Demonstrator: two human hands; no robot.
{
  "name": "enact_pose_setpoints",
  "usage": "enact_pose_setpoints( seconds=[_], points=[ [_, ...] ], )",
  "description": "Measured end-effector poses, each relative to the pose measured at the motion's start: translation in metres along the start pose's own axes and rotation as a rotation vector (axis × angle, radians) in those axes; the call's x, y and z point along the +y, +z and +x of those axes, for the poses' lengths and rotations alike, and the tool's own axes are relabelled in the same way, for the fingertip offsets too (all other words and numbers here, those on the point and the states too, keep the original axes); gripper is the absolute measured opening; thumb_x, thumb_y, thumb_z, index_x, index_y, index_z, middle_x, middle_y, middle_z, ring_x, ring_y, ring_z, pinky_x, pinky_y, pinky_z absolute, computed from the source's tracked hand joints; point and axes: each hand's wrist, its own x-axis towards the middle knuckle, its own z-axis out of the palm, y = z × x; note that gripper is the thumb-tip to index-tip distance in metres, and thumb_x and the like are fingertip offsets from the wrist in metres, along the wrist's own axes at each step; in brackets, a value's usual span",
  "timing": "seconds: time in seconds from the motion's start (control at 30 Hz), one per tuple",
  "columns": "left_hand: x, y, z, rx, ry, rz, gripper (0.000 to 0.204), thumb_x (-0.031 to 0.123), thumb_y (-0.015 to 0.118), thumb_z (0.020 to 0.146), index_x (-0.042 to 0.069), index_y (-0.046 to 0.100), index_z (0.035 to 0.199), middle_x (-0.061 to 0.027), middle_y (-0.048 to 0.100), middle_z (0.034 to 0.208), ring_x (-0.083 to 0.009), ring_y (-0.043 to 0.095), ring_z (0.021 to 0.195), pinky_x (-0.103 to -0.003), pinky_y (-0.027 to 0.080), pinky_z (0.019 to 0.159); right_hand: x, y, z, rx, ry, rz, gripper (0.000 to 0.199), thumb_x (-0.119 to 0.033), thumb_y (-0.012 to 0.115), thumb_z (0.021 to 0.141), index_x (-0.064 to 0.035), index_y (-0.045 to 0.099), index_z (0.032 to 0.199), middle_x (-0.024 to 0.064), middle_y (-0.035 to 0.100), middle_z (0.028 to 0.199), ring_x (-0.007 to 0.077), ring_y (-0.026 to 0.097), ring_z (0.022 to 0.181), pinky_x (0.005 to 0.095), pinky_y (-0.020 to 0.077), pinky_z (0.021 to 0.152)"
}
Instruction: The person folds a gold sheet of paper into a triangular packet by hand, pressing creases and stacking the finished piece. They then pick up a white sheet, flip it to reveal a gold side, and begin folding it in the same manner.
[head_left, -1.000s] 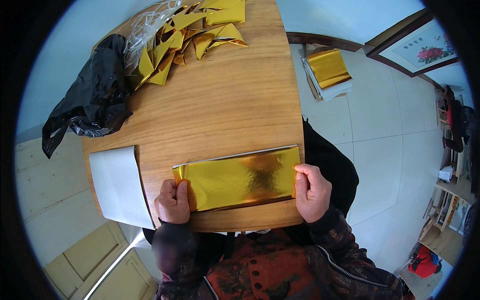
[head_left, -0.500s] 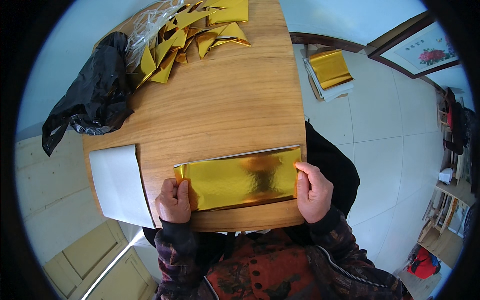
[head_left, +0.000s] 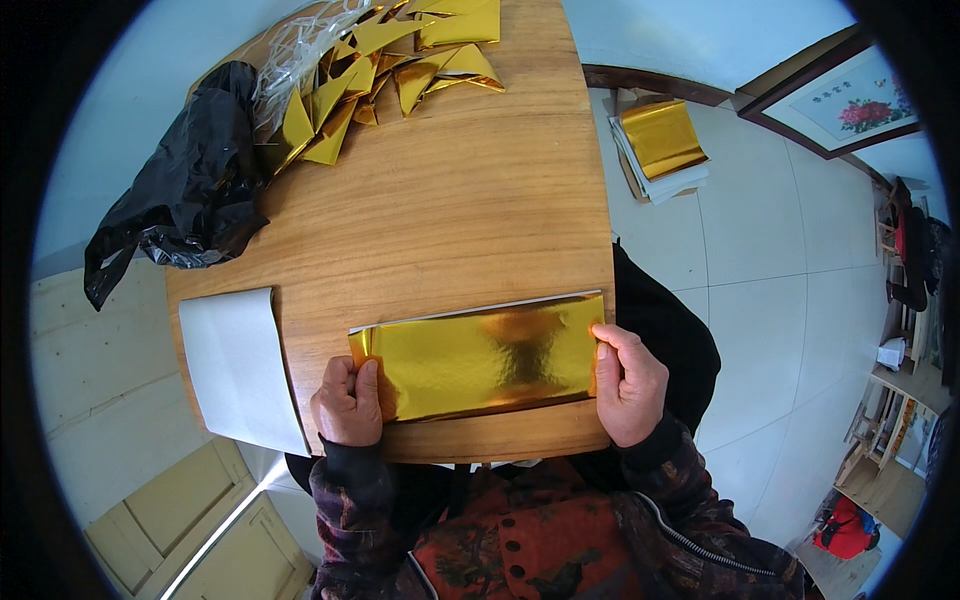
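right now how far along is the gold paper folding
Done: a pile of folded gold pieces lies at the table's far end. In hand: the left hand and right hand pinch the two ends of a gold sheet folded over lengthwise, a white edge showing along its top. Left: a stack of gold sheets on the floor and a white sheet at the table's left edge look unfolded.

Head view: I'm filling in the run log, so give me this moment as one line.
left hand: pinching left end of gold foil sheet | right hand: gripping right end | sheet: folded, flat on wooden table
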Motion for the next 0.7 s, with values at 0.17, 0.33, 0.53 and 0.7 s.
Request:
enact_pose_setpoints(
  seconds=[0.17,0.33,0.53,0.7],
  points=[
    [0.0012,-0.0002,-0.0006,0.000,0.005,0.029,0.018,0.015,0.067,0.091,0.001,0.058,0.084,-0.0136,0.061,0.063,-0.0207,0.059,0.053,-0.031,0.046,0.052,0.0003,0.0000,0.0002,-0.003,0.011,0.007,0.020,0.002,0.059,0.089,-0.0014,0.063,0.108,0.0173,0.068,0.092,0.0323,0.069,0.079,0.0342,0.0557,0.067],
    [0.0017,-0.0003,0.0002,-0.011,-0.005,0.004,0.018,0.015,0.067,0.091,0.001,0.058,0.085,-0.0139,0.062,0.063,-0.0201,0.058,0.052,-0.030,0.045,0.051,0.0000,0.0005,0.0003,0.002,0.021,0.029,0.021,0.003,0.058,0.089,-0.0014,0.063,0.109,0.0175,0.068,0.092,0.0320,0.069,0.079,0.0338,0.0555,0.066],
    [0.0010,0.0004,0.0000,0.000,-0.008,-0.008,0.017,0.014,0.067,0.091,0.001,0.057,0.084,-0.0127,0.061,0.061,-0.0175,0.057,0.050,-0.030,0.044,0.049,-0.0011,0.0000,0.0013,-0.005,0.022,0.010,0.021,0.003,0.058,0.089,-0.0017,0.063,0.109,0.0175,0.068,0.092,0.0324,0.069,0.079,0.0340,0.0555,0.067],
    [0.0026,-0.0004,0.0009,0.009,0.053,0.027,0.017,0.014,0.067,0.091,0.001,0.057,0.085,-0.0122,0.061,0.061,-0.0164,0.056,0.050,-0.030,0.044,0.049,-0.0019,-0.0001,0.0011,-0.010,0.023,0.005,0.021,0.003,0.058,0.089,-0.0019,0.063,0.109,0.0173,0.068,0.092,0.0330,0.069,0.079,0.0351,0.0557,0.067]
  ],
)
